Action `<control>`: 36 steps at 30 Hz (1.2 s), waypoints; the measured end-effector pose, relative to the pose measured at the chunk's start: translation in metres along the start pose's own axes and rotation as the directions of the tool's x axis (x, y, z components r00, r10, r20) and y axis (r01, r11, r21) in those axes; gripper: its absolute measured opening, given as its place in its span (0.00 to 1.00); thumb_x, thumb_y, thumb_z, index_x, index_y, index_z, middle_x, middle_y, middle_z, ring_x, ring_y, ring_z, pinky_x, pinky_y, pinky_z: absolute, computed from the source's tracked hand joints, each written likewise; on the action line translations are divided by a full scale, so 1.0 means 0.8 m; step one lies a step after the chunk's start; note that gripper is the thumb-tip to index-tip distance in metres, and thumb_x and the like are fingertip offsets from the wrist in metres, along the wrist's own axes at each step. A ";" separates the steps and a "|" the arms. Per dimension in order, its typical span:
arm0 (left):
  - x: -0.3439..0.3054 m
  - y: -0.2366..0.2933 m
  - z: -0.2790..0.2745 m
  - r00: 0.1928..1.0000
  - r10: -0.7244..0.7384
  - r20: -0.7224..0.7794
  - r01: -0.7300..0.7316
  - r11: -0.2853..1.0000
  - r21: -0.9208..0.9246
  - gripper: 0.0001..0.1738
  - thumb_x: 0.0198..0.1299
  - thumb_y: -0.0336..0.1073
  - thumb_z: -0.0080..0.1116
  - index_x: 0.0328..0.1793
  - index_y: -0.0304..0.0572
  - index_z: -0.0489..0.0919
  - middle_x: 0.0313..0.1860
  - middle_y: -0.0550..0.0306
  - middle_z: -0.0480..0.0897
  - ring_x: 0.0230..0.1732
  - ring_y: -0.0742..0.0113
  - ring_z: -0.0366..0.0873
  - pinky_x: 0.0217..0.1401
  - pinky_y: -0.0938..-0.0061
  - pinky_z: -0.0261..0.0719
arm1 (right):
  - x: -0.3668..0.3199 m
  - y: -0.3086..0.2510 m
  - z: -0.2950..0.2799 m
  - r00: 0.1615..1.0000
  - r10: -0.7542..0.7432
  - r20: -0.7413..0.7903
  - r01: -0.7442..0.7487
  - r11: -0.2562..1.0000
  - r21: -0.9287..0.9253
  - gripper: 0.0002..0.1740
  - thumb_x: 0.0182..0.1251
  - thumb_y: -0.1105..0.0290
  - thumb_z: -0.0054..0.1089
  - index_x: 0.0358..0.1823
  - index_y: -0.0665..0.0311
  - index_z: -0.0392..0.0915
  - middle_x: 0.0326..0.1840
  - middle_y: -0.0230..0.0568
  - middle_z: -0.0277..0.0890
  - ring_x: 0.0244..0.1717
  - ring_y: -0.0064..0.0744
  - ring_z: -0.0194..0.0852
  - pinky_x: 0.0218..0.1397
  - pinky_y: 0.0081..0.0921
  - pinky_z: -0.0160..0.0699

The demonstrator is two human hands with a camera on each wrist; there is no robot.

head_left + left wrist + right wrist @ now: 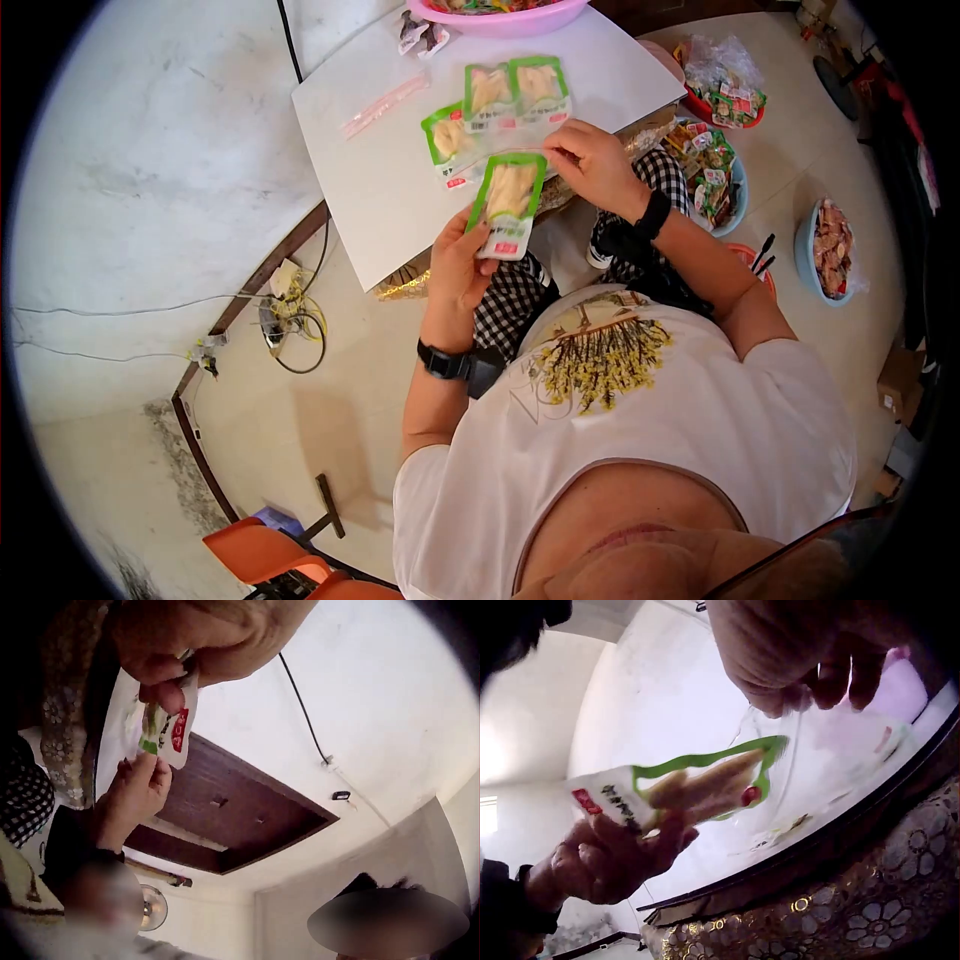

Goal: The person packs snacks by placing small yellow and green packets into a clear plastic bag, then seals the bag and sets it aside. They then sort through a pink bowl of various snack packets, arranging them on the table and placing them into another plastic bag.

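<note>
My left hand (462, 262) grips the lower end of a flat green-and-white food packet (511, 195), thumb on its front. Pale, long pieces of food show through the packet's clear window, and a red label sits at its bottom. Close beside its upper edge, my right hand (600, 170) pinches the edge of a thin clear plastic bag (781, 769), its fingertips curled. Just beyond, on the white table (345, 190), lie three similar packets (490, 92), two of them side by side and one lower left, with clear plastic around them.
A pink-edged plastic strip (385, 105) lies left on the table, and a pink basin (510, 20) of packets stands at its far edge. On the floor to the right are blue basins (808, 260) and a red one (748, 118). Cables (295, 310) lie by the wall.
</note>
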State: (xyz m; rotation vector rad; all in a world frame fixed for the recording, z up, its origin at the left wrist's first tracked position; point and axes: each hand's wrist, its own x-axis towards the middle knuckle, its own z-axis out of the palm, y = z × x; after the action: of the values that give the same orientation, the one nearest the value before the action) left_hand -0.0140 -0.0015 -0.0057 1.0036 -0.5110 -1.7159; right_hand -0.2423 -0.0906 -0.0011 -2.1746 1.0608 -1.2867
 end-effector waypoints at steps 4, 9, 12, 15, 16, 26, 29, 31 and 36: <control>0.030 0.006 0.043 0.998 0.058 -0.018 -0.056 0.996 0.064 0.18 0.67 0.26 0.47 0.63 0.37 0.71 0.38 0.58 0.80 0.25 0.77 0.72 0.17 0.86 0.60 | -0.001 -0.004 -0.002 0.999 -0.049 0.004 0.049 0.999 -0.014 0.04 0.62 0.74 0.60 0.37 0.65 0.78 0.31 0.43 0.72 0.31 0.43 0.74 0.34 0.31 0.73; 0.070 0.010 0.077 0.984 0.089 -0.155 -0.068 0.988 0.136 0.16 0.64 0.25 0.47 0.58 0.41 0.72 0.32 0.64 0.75 0.24 0.78 0.69 0.18 0.86 0.60 | -0.004 -0.008 0.001 0.993 -0.119 -0.005 0.119 0.993 0.006 0.05 0.61 0.75 0.59 0.38 0.65 0.78 0.32 0.43 0.73 0.32 0.45 0.74 0.35 0.33 0.73; 0.111 0.009 0.071 0.964 0.245 -0.106 -0.234 0.967 0.105 0.18 0.66 0.27 0.48 0.62 0.43 0.70 0.40 0.61 0.77 0.31 0.75 0.73 0.24 0.83 0.67 | -0.007 -0.012 0.002 0.993 -0.110 0.033 0.110 0.994 -0.010 0.05 0.61 0.75 0.59 0.38 0.65 0.78 0.33 0.43 0.73 0.33 0.45 0.74 0.35 0.35 0.74; 0.125 0.008 0.075 0.941 0.337 -0.035 -0.337 0.920 -0.199 0.19 0.68 0.28 0.47 0.65 0.42 0.69 0.49 0.56 0.79 0.44 0.68 0.77 0.38 0.75 0.76 | -0.010 -0.014 0.005 0.993 -0.096 0.068 0.098 0.995 -0.020 0.05 0.61 0.74 0.59 0.37 0.65 0.78 0.33 0.42 0.74 0.34 0.45 0.74 0.36 0.36 0.74; 0.126 0.008 0.080 0.937 0.350 -0.021 -0.336 0.881 -0.333 0.20 0.68 0.27 0.47 0.66 0.41 0.68 0.52 0.54 0.79 0.49 0.65 0.78 0.43 0.72 0.79 | -0.011 -0.013 0.006 0.993 -0.095 0.075 0.096 0.995 -0.019 0.05 0.61 0.74 0.59 0.37 0.65 0.78 0.33 0.42 0.74 0.34 0.45 0.74 0.36 0.36 0.74; 0.092 -0.049 0.051 0.970 0.243 -0.006 -0.242 0.966 -0.086 0.14 0.66 0.23 0.46 0.57 0.34 0.72 0.50 0.52 0.78 0.48 0.65 0.77 0.48 0.72 0.79 | -0.017 -0.009 0.012 0.995 -0.072 0.071 0.070 0.997 0.018 0.05 0.61 0.70 0.60 0.34 0.63 0.78 0.32 0.40 0.72 0.35 0.45 0.73 0.36 0.38 0.73; 0.096 -0.037 0.072 0.958 0.286 0.019 -0.284 0.956 -0.070 0.12 0.66 0.23 0.46 0.53 0.35 0.73 0.47 0.54 0.79 0.47 0.65 0.77 0.48 0.72 0.78 | -0.018 -0.009 0.011 0.994 -0.073 0.085 0.072 0.997 0.018 0.05 0.60 0.70 0.60 0.34 0.62 0.78 0.32 0.40 0.72 0.35 0.46 0.73 0.36 0.39 0.73; 0.102 -0.026 0.085 0.949 0.314 0.008 -0.314 0.948 -0.048 0.11 0.66 0.23 0.46 0.52 0.36 0.74 0.46 0.55 0.78 0.47 0.64 0.78 0.47 0.72 0.78 | -0.019 -0.009 0.009 0.991 -0.082 0.106 0.082 0.997 0.003 0.05 0.60 0.72 0.60 0.35 0.64 0.78 0.32 0.41 0.73 0.36 0.45 0.74 0.36 0.38 0.74; 0.148 -0.020 0.075 0.920 0.388 -0.055 -0.390 0.920 -0.033 0.13 0.65 0.25 0.50 0.56 0.35 0.73 0.49 0.53 0.78 0.47 0.64 0.77 0.45 0.73 0.76 | -0.018 -0.005 0.009 0.990 -0.114 0.080 0.115 0.993 -0.003 0.04 0.60 0.74 0.59 0.36 0.66 0.78 0.33 0.43 0.74 0.35 0.46 0.74 0.36 0.37 0.74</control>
State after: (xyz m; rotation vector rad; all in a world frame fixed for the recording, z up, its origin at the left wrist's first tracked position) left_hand -0.0853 -0.1120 -0.0289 0.8430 -0.5969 -1.3382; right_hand -0.2386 -0.0777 -0.0102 -2.3018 0.9233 -1.2343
